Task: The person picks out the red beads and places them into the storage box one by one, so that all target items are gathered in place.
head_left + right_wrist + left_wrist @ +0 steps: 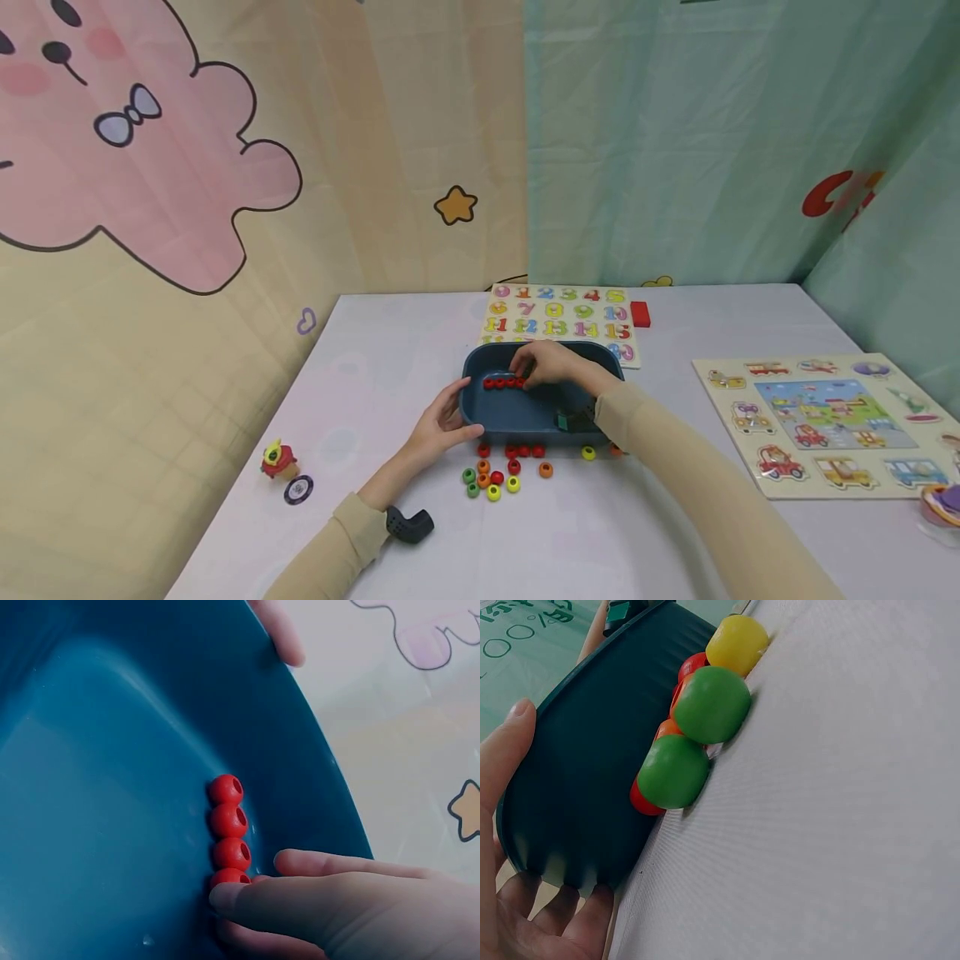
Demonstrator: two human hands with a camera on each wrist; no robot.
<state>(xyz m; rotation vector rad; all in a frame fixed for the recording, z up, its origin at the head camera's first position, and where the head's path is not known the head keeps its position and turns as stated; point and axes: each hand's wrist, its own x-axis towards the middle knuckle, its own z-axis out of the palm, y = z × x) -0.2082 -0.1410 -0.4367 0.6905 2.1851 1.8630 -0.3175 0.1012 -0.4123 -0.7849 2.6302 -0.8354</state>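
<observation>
A dark blue tray stands on the table, its left end held by my left hand, which spreads around the corner. In the left wrist view the fingertips press on the tray's outer wall. My right hand reaches inside the tray near its back wall. Several red beads form a straight row along that wall. Fingers of the right hand pinch the end bead of this row, partly covering it. Loose red, orange, yellow and green beads lie on the table before the tray.
A number puzzle board lies behind the tray, beside a red block. To the right is a vehicle puzzle board, with a purple-topped toy near its corner. A small figure and a round disc lie left.
</observation>
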